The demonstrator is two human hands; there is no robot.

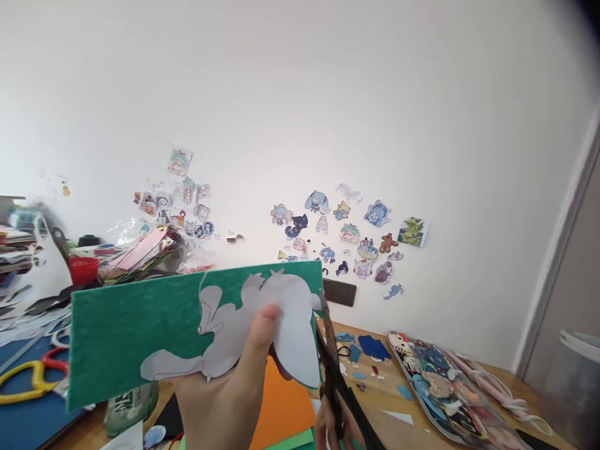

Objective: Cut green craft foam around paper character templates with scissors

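My left hand (229, 397) is closed on a long green felt sheet (126, 319), thumb pressed over the front. Against the felt lies a white paper cutout (293, 328) shaped like an animal figure, with thin outlines on it; my thumb pins it there. Low at the right, my right hand (330, 425) grips a pair of scissors (334, 369) with dark handles. Their blades are spread and meet the felt's right edge, beside the cutout's rounded end. Part of my right hand is hidden behind the handles.
Yellow-and-red scissors (35, 378) rest on a blue mat (23, 415) at left. Orange sheets (285, 406) lie below the felt. A tray of felt figures (435, 387), a pink cord (497, 390) and felt scraps (374, 347) occupy the right. Stickers (316, 201) cover part of the wall.
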